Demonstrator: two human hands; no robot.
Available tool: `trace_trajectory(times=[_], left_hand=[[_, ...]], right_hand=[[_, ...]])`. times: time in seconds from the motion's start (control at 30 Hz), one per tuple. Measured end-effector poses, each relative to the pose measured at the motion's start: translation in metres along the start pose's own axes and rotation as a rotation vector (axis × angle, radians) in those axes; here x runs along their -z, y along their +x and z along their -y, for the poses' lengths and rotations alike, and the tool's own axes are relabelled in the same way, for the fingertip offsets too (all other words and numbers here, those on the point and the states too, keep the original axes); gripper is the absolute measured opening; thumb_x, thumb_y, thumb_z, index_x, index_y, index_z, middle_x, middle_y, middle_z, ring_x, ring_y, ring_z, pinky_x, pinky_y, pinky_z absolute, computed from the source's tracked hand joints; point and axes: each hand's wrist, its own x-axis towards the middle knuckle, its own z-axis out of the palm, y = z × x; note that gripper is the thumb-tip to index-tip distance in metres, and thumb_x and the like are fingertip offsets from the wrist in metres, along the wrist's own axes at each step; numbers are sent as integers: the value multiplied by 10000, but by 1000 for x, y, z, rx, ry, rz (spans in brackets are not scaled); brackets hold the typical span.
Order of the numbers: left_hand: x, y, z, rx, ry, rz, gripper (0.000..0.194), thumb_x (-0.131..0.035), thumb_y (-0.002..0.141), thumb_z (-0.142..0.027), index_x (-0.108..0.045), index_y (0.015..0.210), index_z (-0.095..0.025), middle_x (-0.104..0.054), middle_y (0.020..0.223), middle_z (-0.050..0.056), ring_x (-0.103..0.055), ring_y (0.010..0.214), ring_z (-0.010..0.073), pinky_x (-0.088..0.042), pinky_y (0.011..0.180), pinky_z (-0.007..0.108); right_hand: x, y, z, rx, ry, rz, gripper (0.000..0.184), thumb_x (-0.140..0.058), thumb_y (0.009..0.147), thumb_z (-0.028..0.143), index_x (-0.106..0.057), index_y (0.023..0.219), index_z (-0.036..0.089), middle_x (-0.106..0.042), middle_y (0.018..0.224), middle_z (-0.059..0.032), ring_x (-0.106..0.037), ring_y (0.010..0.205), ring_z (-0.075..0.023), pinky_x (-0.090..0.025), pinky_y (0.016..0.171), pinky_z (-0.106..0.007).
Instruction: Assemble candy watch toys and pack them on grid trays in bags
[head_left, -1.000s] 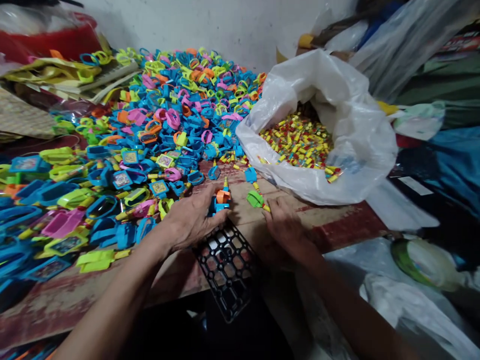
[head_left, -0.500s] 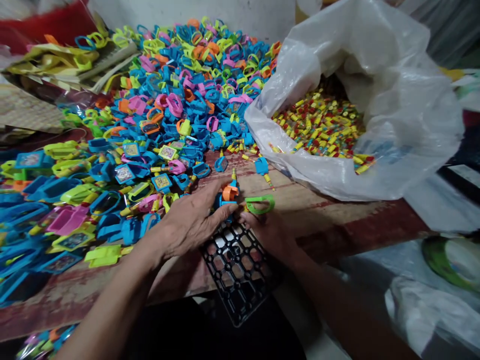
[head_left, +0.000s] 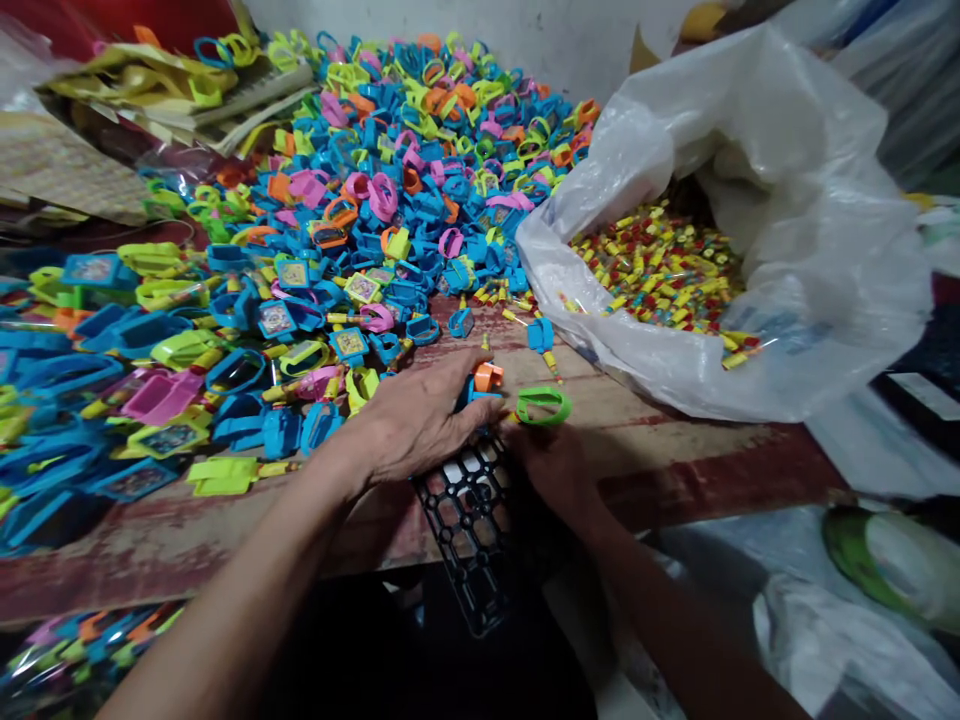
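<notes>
Head view, centre of the frame: the left hand (head_left: 420, 425) pinches an orange and blue piece (head_left: 486, 380) at its fingertips, while the right hand (head_left: 551, 465) grasps a green ring (head_left: 543, 405) just to the right of it (the 2 nearly touching). Its long axis runs left-right. Both sit over the black grid tray (head_left: 472, 530) at the counter (head_left: 675, 465) edge.

The left hand (head_left: 420, 425) rests by an orange-and-blue toy piece (head_left: 486, 380); the right hand (head_left: 551, 465) holds a green ring piece (head_left: 544, 405) over a black grid tray (head_left: 469, 530).
</notes>
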Motion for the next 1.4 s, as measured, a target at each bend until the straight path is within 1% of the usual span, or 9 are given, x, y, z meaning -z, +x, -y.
trace_trajectory(times=[0.17,0.33,0.47,0.7,0.87,1.03,1.13,1.23,1.4], left_hand=[[2,0,-1,20,5,16,507,-369,969,-466,-364,1438,-273,-573,1369,78,-590,1206,307,-452,1016,465],[1,0,-1,14,9,28,558,-377,947,-468,-330,1469,-279,-511,1452,61,-559,1256,305,-449,1032,458],[1,0,0,11,66,36,676,-431,901,-516,-277,1502,-247,-445,1510,80,-487,1334,323,-427,1066,479],[-1,16,-6,-82,216,-87,760,-544,808,-704,-456,1375,-206,-403,1519,136,-409,1377,357,-385,1098,515],[-8,23,-5,-103,126,-28,574,-413,922,-607,-484,1293,-174,-559,1352,159,-564,1228,317,-478,1001,457],[-8,16,-5,-126,68,15,466,-476,890,-551,-518,1194,-200,-598,1268,138,-597,1160,320,-499,950,459],[-7,15,-6,-116,95,46,423,-516,877,-480,-517,1187,-192,-622,1191,137,-605,1134,318,-494,952,459],[-8,16,-6,-109,120,37,419,-547,871,-457,-514,1196,-195,-608,1203,142,-601,1136,321,-489,959,468],[-9,20,-4,-77,172,16,464,-557,881,-384,-469,1283,-170,-580,1267,160,-587,1173,315,-488,971,461]], right_hand=[[-5,-4,-5,70,-163,10,238,-530,887,387,-676,865,200,-729,796,-62,-679,756,-228,-482,634,-287],[-14,0,-5,276,-300,-2,127,-484,860,231,-559,760,210,-662,736,-44,-615,679,-179,-448,619,-256],[-19,3,-9,342,-362,49,113,-474,807,104,-526,776,198,-629,758,-54,-594,705,-183,-444,648,-266],[-23,3,-21,442,-333,63,189,-486,763,46,-560,859,191,-639,851,-70,-610,804,-205,-490,737,-291],[-18,3,-18,378,-260,58,158,-497,787,59,-576,842,184,-655,844,-67,-629,803,-188,-504,738,-279],[22,26,-12,375,-235,250,176,-481,764,77,-599,803,202,-667,837,-26,-617,774,-170,-487,693,-264],[43,59,-25,343,-369,84,262,-435,766,66,-636,879,190,-676,859,-61,-633,819,-193,-498,762,-297],[46,86,-44,241,-627,-122,204,-478,849,150,-642,970,150,-652,959,-153,-631,893,-261,-494,811,-367],[38,92,-62,134,-904,-58,178,-507,903,201,-653,820,142,-624,966,-195,-616,925,-312,-471,811,-413]])
